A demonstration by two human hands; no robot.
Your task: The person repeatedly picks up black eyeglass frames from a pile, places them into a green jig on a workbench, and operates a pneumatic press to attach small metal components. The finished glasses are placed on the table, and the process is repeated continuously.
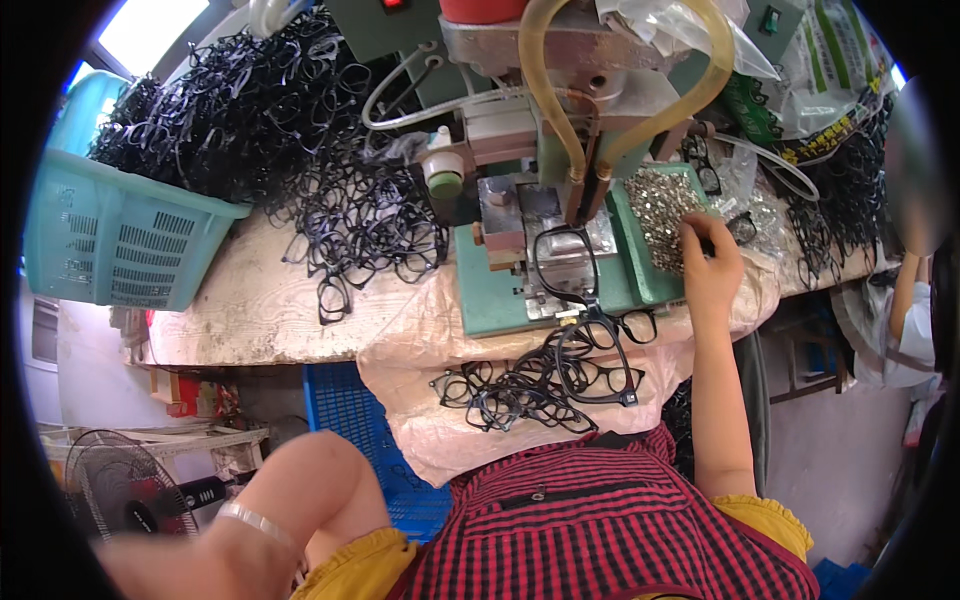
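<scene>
My right hand (710, 262) reaches forward to a green tray (640, 285) heaped with small silvery metal parts (660, 210). Its fingertips are bunched on the edge of that heap, and what they pinch is hidden. A black eyeglass frame (565, 262) lies on the metal jig of a green bench machine (545, 130), just left of the hand. More black frames (545, 380) are piled on a plastic sheet over my lap. My left hand (150, 568) is low at the bottom left, blurred, past a pale bracelet on the wrist; nothing shows in it.
A large heap of black frames (270, 110) covers the bench's left side beside a teal basket (120, 235). Yellowish hoses (540, 90) loop off the machine. Below are a blue crate (350, 410) and a fan (120, 490). Another person (905, 310) sits at the right.
</scene>
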